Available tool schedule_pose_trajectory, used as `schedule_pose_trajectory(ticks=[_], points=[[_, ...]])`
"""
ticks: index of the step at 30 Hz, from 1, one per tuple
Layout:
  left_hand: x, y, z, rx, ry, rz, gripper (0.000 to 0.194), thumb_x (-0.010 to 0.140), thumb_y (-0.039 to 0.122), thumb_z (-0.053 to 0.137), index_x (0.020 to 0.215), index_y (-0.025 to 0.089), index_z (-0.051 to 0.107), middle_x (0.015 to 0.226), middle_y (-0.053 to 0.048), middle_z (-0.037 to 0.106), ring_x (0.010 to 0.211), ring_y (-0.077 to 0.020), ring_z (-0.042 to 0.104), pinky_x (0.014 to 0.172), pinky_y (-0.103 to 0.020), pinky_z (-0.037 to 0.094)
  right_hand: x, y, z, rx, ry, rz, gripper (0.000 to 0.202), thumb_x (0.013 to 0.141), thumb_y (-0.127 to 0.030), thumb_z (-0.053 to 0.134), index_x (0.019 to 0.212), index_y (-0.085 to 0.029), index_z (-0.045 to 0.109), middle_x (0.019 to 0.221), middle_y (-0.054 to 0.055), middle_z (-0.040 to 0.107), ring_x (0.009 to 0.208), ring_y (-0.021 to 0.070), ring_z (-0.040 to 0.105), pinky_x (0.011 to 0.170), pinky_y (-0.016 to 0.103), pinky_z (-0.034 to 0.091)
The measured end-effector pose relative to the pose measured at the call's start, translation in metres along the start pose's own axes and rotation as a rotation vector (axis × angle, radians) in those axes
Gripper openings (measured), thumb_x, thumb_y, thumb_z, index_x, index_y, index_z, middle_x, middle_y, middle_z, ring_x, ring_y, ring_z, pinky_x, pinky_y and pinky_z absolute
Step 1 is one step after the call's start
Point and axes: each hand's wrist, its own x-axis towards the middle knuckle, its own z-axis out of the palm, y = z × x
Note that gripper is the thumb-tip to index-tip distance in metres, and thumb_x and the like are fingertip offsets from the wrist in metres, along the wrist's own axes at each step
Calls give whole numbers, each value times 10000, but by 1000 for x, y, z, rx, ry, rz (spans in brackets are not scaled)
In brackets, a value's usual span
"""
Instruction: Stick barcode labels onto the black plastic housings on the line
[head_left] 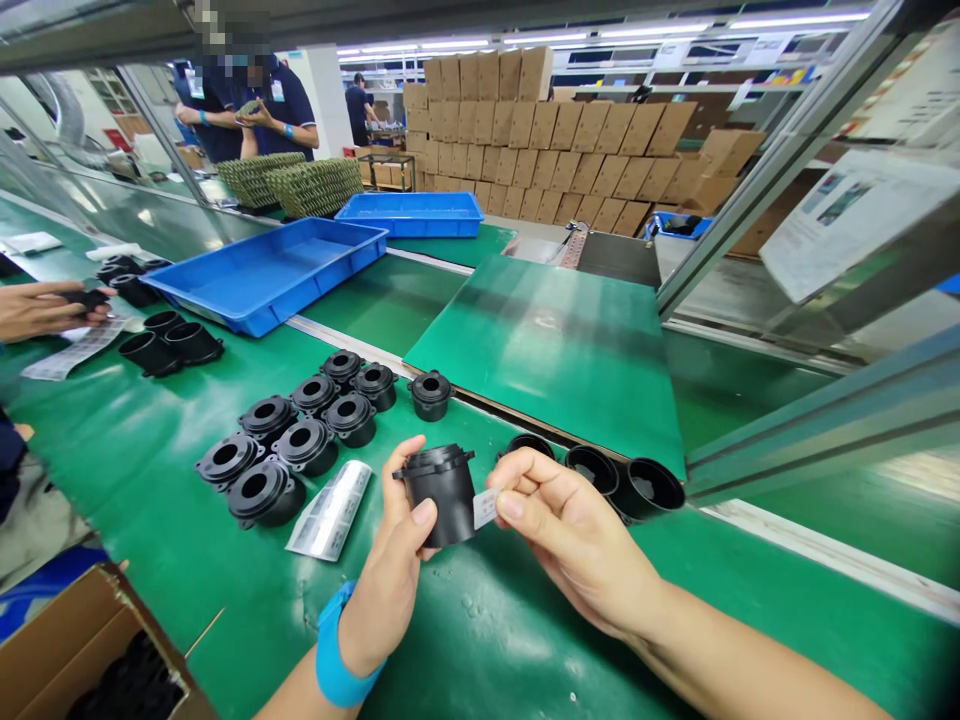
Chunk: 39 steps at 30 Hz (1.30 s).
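Observation:
My left hand, with a blue band at the wrist, is wrapped around a black cylindrical plastic housing, its flanged end up. Between the thumb and fingers of my right hand is a small silver-white label, its left edge at the housing's right side; whether it sticks there I cannot tell. A curled sheet of silver labels lies left of my left hand. Beyond that sheet stand several like housings, flange up. Behind my right hand, more black housings stand with wide openings up.
A co-worker's hand holds a black part at the left, near more housings. Blue trays rest beyond the green table. A cardboard box is at lower left; a metal post rises at right.

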Motion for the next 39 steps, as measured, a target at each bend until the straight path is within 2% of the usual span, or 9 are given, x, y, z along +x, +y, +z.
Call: schedule_pose_trajectory(ticks=[3,6,12,18,22,27,34,37,39], points=[[1,-4,-2,68,15,54,631,997,612,585,1567,399,417,1403,-86,619,928,-242,656,720,-350,529,-1,3,1,83,-23,69,431,944,-331,905,1280,-272,641,881,-42,693,809,126,613,814,269,462],[1,-8,-4,97,1,55,633,1008,633,557,1576,402,401,1392,-78,625,861,-221,624,678,-340,497,0,5,0,111,-25,95,505,915,-306,936,1279,-256,589,875,-49,716,798,110,626,794,253,454],[-1,-4,-2,70,7,17,705,1001,665,555,1611,381,345,1434,-72,607,936,-238,641,761,-363,521,3,9,-2,88,-4,94,540,873,-297,974,1213,-228,560,817,-59,721,705,88,582,675,226,394],[-1,-3,1,12,12,61,700,995,632,601,1590,331,390,1507,-94,572,1261,-331,626,975,-425,548,1,11,0,63,-7,80,534,871,-310,975,1181,-228,547,802,-66,712,665,79,539,639,223,360],[-1,-5,0,12,18,77,687,997,628,602,1580,322,404,1513,-94,574,1297,-340,619,1043,-453,530,2,11,1,61,0,76,540,862,-312,980,1168,-228,544,800,-66,713,664,82,541,642,227,364],[-1,-7,-2,48,18,74,704,995,640,594,1589,324,386,1495,-95,598,1268,-346,632,905,-411,555,2,12,0,57,-1,70,533,861,-312,980,1152,-224,542,791,-68,712,654,79,534,634,226,360],[0,-8,-3,78,10,66,701,997,662,572,1596,366,359,1509,-74,588,1097,-300,682,756,-369,534,2,14,-1,59,8,71,546,853,-311,987,1158,-219,543,794,-68,718,663,75,547,641,219,367],[0,-8,-3,84,5,70,699,1000,667,563,1595,362,361,1516,-80,582,1096,-306,684,746,-367,535,2,14,-1,57,10,71,544,852,-310,987,1156,-222,545,794,-68,721,661,75,549,640,220,368],[0,-8,-2,76,0,75,692,1004,661,563,1590,353,364,1523,-87,572,1163,-324,671,809,-386,553,2,14,-1,53,12,73,545,848,-311,989,1155,-222,547,796,-66,722,660,78,550,639,223,369]])
